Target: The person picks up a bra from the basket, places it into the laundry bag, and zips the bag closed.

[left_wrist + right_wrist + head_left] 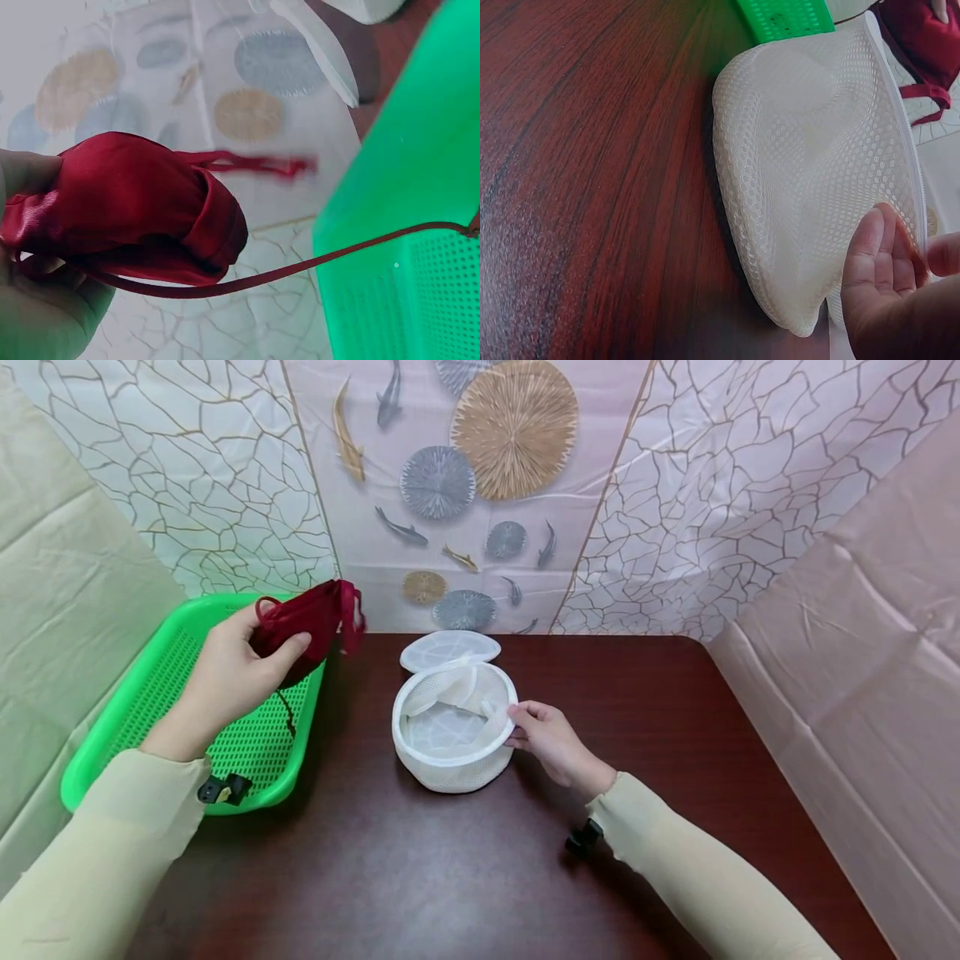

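Observation:
My left hand (228, 672) grips a folded red satin bra (318, 618), raised over the green basket, the thumb pressed across its near side. One thin strap (330, 259) trails down toward the basket, and another loop of strap dangles on the right. At the middle of the table stands a round white mesh laundry bag (450, 772), its zippered lid (450, 648) folded back behind it. My right hand (553, 745) pinches the bag's rim on the right side, thumb on top and fingers against the mesh (802, 150).
The green plastic basket (258, 739) with a perforated floor stands on the left of the dark wooden table (420, 877). Patterned cloth (513, 602) hangs behind the table, and plain cloth walls (847, 677) close off both sides. Small black devices (583, 838) are worn at both wrists.

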### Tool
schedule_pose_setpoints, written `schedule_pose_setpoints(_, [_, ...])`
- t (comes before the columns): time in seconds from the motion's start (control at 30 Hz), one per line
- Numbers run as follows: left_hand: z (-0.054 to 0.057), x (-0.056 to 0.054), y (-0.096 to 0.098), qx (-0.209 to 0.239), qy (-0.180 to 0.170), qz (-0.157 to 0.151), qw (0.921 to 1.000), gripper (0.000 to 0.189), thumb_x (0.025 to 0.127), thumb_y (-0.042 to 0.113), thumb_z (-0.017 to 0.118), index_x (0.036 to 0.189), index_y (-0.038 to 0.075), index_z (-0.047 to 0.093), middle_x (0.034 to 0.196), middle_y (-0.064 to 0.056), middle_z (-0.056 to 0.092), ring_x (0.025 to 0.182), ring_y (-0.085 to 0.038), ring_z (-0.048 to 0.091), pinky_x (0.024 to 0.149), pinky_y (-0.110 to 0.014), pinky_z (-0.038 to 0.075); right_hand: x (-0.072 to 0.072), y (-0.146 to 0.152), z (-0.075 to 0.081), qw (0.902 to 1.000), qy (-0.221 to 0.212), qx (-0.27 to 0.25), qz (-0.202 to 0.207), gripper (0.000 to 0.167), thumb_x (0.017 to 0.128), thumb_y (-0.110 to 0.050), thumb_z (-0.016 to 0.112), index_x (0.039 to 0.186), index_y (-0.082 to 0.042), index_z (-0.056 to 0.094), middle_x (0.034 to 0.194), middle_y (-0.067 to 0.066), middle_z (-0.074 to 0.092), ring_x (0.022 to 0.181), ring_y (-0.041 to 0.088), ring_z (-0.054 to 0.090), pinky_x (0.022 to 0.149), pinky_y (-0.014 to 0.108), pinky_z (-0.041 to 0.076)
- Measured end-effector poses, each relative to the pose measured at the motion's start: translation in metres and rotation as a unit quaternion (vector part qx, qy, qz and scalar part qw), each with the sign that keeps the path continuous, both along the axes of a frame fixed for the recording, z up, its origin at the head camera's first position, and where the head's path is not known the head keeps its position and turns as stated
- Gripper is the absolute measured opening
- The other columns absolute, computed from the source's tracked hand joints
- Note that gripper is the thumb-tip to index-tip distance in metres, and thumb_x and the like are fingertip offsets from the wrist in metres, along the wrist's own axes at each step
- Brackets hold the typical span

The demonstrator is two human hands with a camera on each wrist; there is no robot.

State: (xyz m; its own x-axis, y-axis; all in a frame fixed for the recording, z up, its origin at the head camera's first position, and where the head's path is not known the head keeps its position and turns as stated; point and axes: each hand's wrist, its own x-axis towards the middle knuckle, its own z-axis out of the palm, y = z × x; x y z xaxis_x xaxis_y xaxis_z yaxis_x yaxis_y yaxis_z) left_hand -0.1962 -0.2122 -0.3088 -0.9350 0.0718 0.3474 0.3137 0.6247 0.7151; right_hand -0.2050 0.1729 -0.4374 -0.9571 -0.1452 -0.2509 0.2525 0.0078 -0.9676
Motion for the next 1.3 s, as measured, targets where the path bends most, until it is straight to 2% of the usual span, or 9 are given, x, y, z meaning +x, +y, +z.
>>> schedule_pose_setpoints(0.27, [-0.002,0.007,0.024,-0.014,0.073,-0.052,0.9959,0.025,0.088,0.020,0.072,0.107,0.008,0.061,0.106,-0.004,0.064,0.089,-0.020,0.059,0.066,-0.014,0.048,0.000,0.000,0.000,1.0000,0.002,-0.004,0.000,0.028,0.102,-0.016,0.049,0.115,0.008,0.056,0.094,0.013,0.064,0.081,0.018,0.065,0.078,0.033,0.055])
schedule_pose_setpoints(0.57, [-0.008,0.011,0.050,-0.028,0.134,-0.109,0.9846,0.015,0.085,0.009,0.073,0.096,0.008,0.063,0.100,-0.001,0.064,0.085,-0.015,0.057,0.066,-0.022,0.049,0.001,0.002,0.000,1.0000,0.004,0.003,0.001,0.029,0.102,-0.017,0.050,0.116,0.007,0.057,0.095,0.013,0.064,0.082,0.018,0.064,0.078,0.032,0.054])
schedule_pose_setpoints(0.77, [-0.024,0.008,0.064,-0.037,0.138,-0.161,0.9765,0.018,0.085,0.007,0.073,0.099,0.010,0.064,0.102,0.001,0.066,0.090,-0.013,0.059,0.074,-0.029,0.050,0.000,0.002,-0.001,0.9999,0.003,-0.007,-0.008,0.025,0.102,-0.014,0.050,0.113,0.007,0.057,0.092,0.012,0.064,0.079,0.017,0.064,0.076,0.032,0.055])
schedule_pose_setpoints(0.93, [-0.036,0.008,0.074,-0.043,0.125,-0.177,0.9752,0.019,0.084,0.007,0.073,0.101,0.011,0.064,0.099,0.003,0.064,0.087,-0.012,0.059,0.075,-0.032,0.052,0.001,0.000,-0.001,0.9998,0.002,-0.014,-0.010,0.024,0.102,-0.013,0.050,0.112,0.008,0.057,0.091,0.012,0.064,0.079,0.017,0.065,0.076,0.032,0.055])
schedule_pose_setpoints(1.1, [-0.043,0.008,0.087,-0.031,0.134,-0.194,0.9713,0.016,0.084,0.007,0.073,0.097,0.011,0.063,0.095,0.004,0.061,0.083,-0.011,0.057,0.073,-0.030,0.050,0.001,-0.001,0.000,0.9998,0.005,-0.015,-0.007,0.024,0.101,-0.013,0.050,0.112,0.007,0.057,0.092,0.012,0.064,0.079,0.017,0.065,0.076,0.033,0.055])
schedule_pose_setpoints(1.2, [-0.049,0.008,0.096,-0.047,0.140,-0.209,0.9668,0.015,0.085,0.007,0.072,0.096,0.011,0.063,0.097,0.002,0.061,0.086,-0.011,0.056,0.075,-0.030,0.050,0.001,-0.003,0.000,0.9998,0.008,-0.017,-0.001,0.024,0.101,-0.012,0.050,0.113,0.008,0.057,0.093,0.012,0.065,0.079,0.017,0.065,0.077,0.033,0.055])
schedule_pose_setpoints(1.3, [-0.057,0.007,0.105,-0.081,0.135,-0.217,0.9634,0.015,0.086,0.008,0.070,0.098,0.012,0.063,0.104,0.001,0.061,0.093,-0.013,0.057,0.080,-0.031,0.051,0.002,-0.005,0.001,0.9997,0.013,-0.016,0.011,0.025,0.101,-0.012,0.050,0.114,0.008,0.057,0.094,0.012,0.065,0.080,0.017,0.065,0.078,0.034,0.055])
